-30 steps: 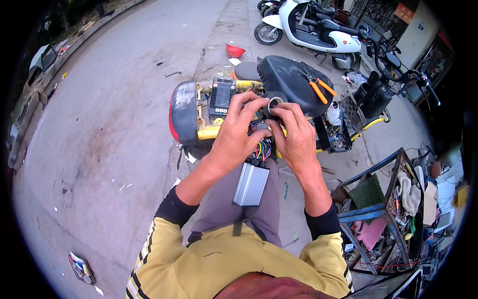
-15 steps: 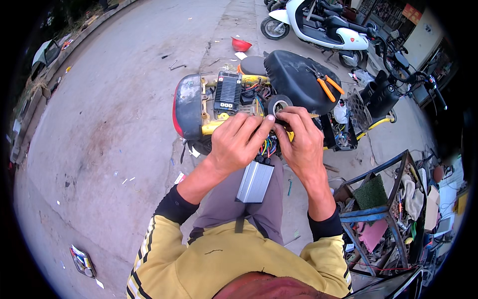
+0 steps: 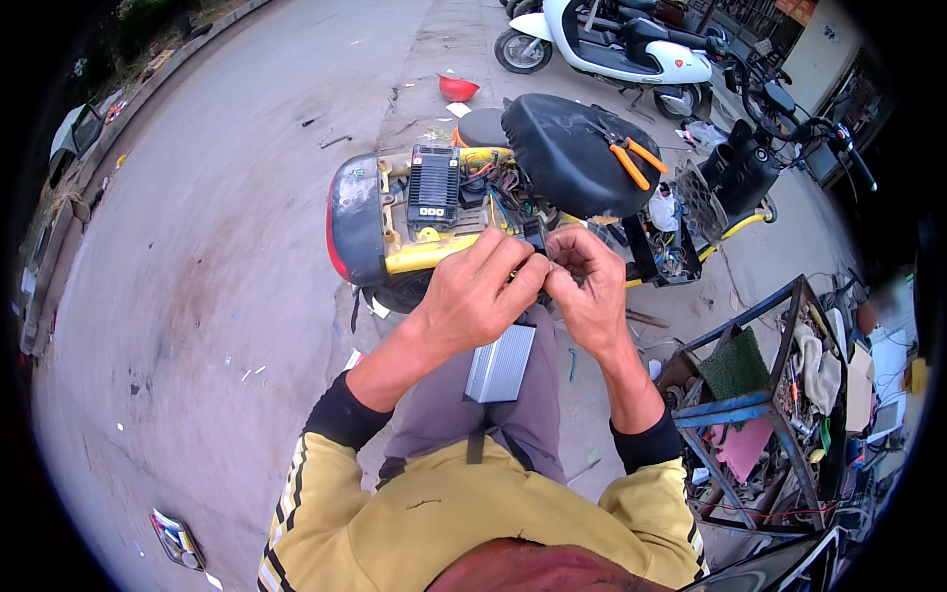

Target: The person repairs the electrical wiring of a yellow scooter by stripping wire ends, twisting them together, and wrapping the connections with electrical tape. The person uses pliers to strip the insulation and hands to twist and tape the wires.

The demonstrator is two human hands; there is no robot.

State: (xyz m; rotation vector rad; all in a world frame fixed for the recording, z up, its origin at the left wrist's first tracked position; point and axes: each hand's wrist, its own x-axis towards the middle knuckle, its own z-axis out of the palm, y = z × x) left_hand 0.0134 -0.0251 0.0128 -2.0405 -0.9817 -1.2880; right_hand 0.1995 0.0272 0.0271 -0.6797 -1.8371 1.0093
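Observation:
A roll of black tape (image 3: pixel 534 234) is turned nearly edge-on between my two hands. My right hand (image 3: pixel 589 291) is closed, its fingertips at the roll. Just beside it, my left hand (image 3: pixel 478 291) is closed in a pinch. What its fingertips grip is hidden. Below them a silver finned controller box (image 3: pixel 500 364) rests against my thighs, its wires mostly covered by my hands. Beyond stands a yellow-framed electric scooter (image 3: pixel 424 259) with its body opened, showing a black finned box (image 3: pixel 434 185) and loose wiring (image 3: pixel 483 187).
On the scooter's black seat (image 3: pixel 557 148) lie orange-handled pliers (image 3: pixel 633 161). A metal-framed rack (image 3: pixel 725 407) full of scraps and tools stands at my right. Farther off are a white scooter (image 3: pixel 612 54) and a red bowl-shaped thing (image 3: pixel 457 89). A small tray (image 3: pixel 178 540) sits at lower left.
The tape roll has turned from showing its open ring to nearly edge-on and sits lower between my fingers. My hands have drawn closer together. The whole view has shifted slightly.

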